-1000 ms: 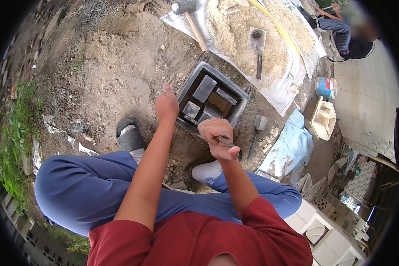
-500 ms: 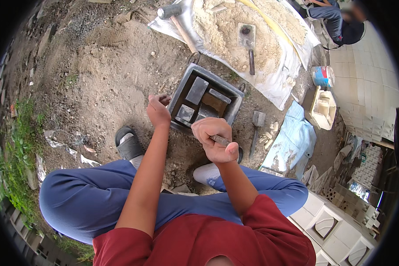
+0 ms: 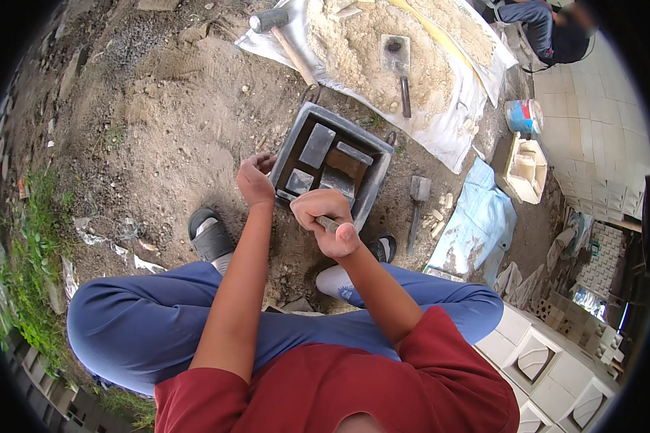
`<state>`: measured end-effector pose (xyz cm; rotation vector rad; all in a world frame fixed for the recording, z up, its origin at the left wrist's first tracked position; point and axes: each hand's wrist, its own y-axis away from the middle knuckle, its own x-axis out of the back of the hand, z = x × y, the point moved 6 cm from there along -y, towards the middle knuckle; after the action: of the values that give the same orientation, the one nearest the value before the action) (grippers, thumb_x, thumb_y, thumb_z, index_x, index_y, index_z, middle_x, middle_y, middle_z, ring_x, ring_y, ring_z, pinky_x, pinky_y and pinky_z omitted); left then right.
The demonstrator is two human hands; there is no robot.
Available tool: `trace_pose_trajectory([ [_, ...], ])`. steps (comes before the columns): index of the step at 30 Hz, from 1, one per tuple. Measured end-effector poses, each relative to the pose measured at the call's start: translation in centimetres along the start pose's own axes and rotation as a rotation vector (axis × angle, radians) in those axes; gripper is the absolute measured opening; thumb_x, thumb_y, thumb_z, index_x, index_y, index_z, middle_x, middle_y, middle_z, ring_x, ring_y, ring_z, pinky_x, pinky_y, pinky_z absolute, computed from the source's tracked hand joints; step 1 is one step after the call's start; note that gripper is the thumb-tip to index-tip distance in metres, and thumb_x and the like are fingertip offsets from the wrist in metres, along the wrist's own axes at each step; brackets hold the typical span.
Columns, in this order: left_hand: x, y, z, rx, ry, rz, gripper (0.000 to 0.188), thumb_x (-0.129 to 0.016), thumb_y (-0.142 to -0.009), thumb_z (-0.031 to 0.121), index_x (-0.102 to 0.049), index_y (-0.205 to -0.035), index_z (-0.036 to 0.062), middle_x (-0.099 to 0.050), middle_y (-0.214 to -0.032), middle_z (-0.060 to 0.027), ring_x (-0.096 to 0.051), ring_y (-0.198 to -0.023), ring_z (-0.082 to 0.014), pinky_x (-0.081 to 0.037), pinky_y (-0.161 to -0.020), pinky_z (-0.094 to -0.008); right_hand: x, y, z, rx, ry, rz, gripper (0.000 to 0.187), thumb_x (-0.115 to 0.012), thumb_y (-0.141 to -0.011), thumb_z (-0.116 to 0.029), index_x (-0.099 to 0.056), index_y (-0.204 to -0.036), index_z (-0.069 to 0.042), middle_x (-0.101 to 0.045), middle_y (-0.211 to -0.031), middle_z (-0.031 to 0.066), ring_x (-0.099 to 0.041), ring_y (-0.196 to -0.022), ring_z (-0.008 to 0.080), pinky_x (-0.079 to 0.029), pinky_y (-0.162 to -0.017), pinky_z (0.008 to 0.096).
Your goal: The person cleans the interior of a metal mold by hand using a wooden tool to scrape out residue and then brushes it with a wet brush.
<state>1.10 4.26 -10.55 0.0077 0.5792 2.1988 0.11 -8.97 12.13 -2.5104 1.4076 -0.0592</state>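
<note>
On the dirt between my feet sits a dark metal mould box (image 3: pixel 372 200) with raised rectangular blocks (image 3: pixel 317 146) inside and loop handles on its sides. My right hand (image 3: pixel 323 216) is closed round a grey, rod-like tool handle (image 3: pixel 328 224) at the box's near edge. The tool's working end is hidden beneath the hand, so its kind cannot be told. Beside the box's left wall is my left hand (image 3: pixel 256 178), its fingers loosely bent and holding nothing visible. Whether they touch the wall is unclear.
A mallet (image 3: pixel 285 45) and a square trowel (image 3: pixel 396 58) lie by the pale sand heap (image 3: pixel 354 65) on white sheeting. To the right are a small block-headed tool (image 3: pixel 419 189), blue cloth (image 3: pixel 469 216), a cream block (image 3: pixel 526 169) and a bucket (image 3: pixel 523 116). A person (image 3: pixel 538 29) sits far right.
My right hand has moved left along the near edge of the mould box, still gripping the tool handle. My left hand stays beside the box's left wall.
</note>
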Motion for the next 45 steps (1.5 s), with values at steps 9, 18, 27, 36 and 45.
trace_pose_trajectory([
  [9,1.1,-0.6,-0.2,-0.015,-0.122,-0.009,0.069,-0.022,-0.104,0.039,-0.07,-0.104,-0.0114,-0.075,-0.092,-0.0221,-0.073,-0.085,-0.0289,-0.056,-0.086,-0.0357,-0.8,-0.7,-2.8,-0.017,0.007,-0.124,0.084,-0.029,-0.089,-0.086,-0.023,-0.058,-0.008,-0.024,-0.053,0.0024,-0.026,-0.044,0.0211,-0.016,-0.046,0.0343],
  [18,0.0,0.6,3.1,-0.045,-0.415,0.067,0.074,-0.03,-0.107,0.049,-0.075,-0.094,-0.008,-0.076,-0.084,-0.0181,-0.073,-0.08,-0.0272,-0.055,-0.079,-0.0372,1.2,0.8,-3.6,-0.097,0.006,-0.093,0.084,-0.032,-0.088,-0.086,-0.023,-0.059,-0.008,-0.024,-0.054,0.0011,-0.026,-0.045,0.0188,-0.015,-0.047,0.0339],
  [27,-1.8,0.9,5.8,-0.116,-0.975,-0.04,0.078,-0.044,-0.098,0.069,-0.075,-0.085,-0.0013,-0.072,-0.078,-0.0221,-0.07,-0.08,-0.0425,-0.054,-0.076,-0.0482,1.5,1.8,-3.4,-0.113,0.013,-0.108,0.085,-0.033,-0.088,-0.087,-0.024,-0.058,-0.008,-0.025,-0.053,0.0005,-0.028,-0.044,0.0186,-0.017,-0.046,0.0337],
  [36,-3.4,2.1,6.7,-0.072,-1.203,-0.191,0.091,-0.064,-0.068,0.088,-0.074,-0.085,-0.0003,-0.072,-0.081,-0.0236,-0.072,-0.079,-0.0407,-0.057,-0.073,-0.0482,2.5,2.5,-3.3,-0.099,0.083,-0.108,0.085,-0.025,-0.09,-0.085,-0.028,-0.06,-0.006,-0.025,-0.056,0.003,-0.029,-0.046,0.0212,-0.019,-0.048,0.0348],
  [45,-3.6,2.1,6.4,-0.046,-1.232,-0.232,0.096,-0.074,-0.053,0.089,-0.074,-0.088,-0.0004,-0.074,-0.081,-0.0207,-0.074,-0.079,-0.0357,-0.059,-0.071,-0.0448,3.2,2.2,-2.5,-0.141,0.136,-0.116,0.084,-0.024,-0.09,-0.084,-0.027,-0.06,-0.006,-0.025,-0.054,0.0017,-0.028,-0.046,0.0187,-0.019,-0.047,0.0334],
])
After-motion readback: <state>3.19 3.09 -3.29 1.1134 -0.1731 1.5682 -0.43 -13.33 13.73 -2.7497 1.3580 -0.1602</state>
